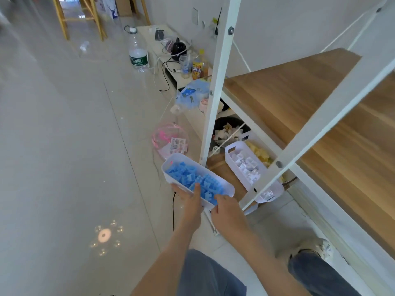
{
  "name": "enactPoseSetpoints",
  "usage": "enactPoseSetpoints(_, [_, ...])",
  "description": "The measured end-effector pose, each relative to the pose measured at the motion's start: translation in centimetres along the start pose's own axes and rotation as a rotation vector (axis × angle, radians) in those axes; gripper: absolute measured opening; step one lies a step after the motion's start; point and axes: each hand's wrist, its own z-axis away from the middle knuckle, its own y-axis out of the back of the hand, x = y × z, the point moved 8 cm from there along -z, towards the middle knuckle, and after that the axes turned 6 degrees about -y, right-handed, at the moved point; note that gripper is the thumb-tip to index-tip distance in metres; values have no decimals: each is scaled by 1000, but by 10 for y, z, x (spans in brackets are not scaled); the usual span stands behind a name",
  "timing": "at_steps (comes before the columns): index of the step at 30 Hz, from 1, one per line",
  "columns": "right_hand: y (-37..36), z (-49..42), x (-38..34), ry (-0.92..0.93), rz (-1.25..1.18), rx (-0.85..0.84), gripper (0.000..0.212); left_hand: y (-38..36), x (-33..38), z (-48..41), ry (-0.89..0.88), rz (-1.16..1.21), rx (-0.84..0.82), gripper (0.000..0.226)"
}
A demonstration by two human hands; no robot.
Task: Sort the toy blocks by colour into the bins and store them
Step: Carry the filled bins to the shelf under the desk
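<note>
Holding a white bin [173, 159] of blue blocks [188, 175] above the floor [74, 146], just beside the white-framed shelf unit [213, 92]: left hand [190, 207] grips the bin's long side, thumb hooked over the rim onto the blocks, and right hand [227, 212] curls round its near end. On the bottom shelf, a second bin [232, 149] carries white blocks [248, 165]; yellow blocks [259, 152] lie just behind it.

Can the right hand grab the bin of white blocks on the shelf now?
Probably not yet. The right hand grips the bin of blue blocks, together with the left hand, so it isn't free. A slanted shelf bar also crosses over the white-block bin.
</note>
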Motion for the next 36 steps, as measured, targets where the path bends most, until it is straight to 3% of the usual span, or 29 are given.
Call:
enactPoseSetpoints(6, [-11, -22, 0, 2, 65, 9, 33, -21, -29, -20, 51, 92, -88, 74])
enactPoseSetpoints(10, [-16, -34, 2, -24, 119, 28, 30, -27, -37, -31, -3, 29, -52, 73])
enactPoseSetpoints(17, [-15, -40, 8, -67, 191, 117, 32, -27, -55, -37, 93, -125, -104, 82])
enactPoseSetpoints(22, [-22, -31, 6, -52, 176, 172, 33, -28, -65, -33, 155, -137, -199, 98])
enactPoseSetpoints(25, [-23, -26, 8, -8, 164, 233, 50, -33, -53, -35, 136, -187, -225, 117])
enactPoseSetpoints(28, [-18, -20, 2, 46, 106, 220, 50, -36, -46, -32, 102, -245, -256, 93])
enactPoseSetpoints(31, [-15, -13, 0, 85, -6, 227, 42, -34, -51, -26, 165, -87, -206, 67])
enactPoseSetpoints(33, [-7, -3, -3, 178, -59, 292, 37, -37, -53, -22, 213, 40, -147, 82])
enactPoseSetpoints(34, [-3, 4, 0, 214, -88, 311, 33, -38, -52, -22, 204, 45, -126, 94])
enactPoseSetpoints(36, [5, 18, 14, 282, -159, 358, 26, -35, -49, -25, 175, -35, -40, 98])
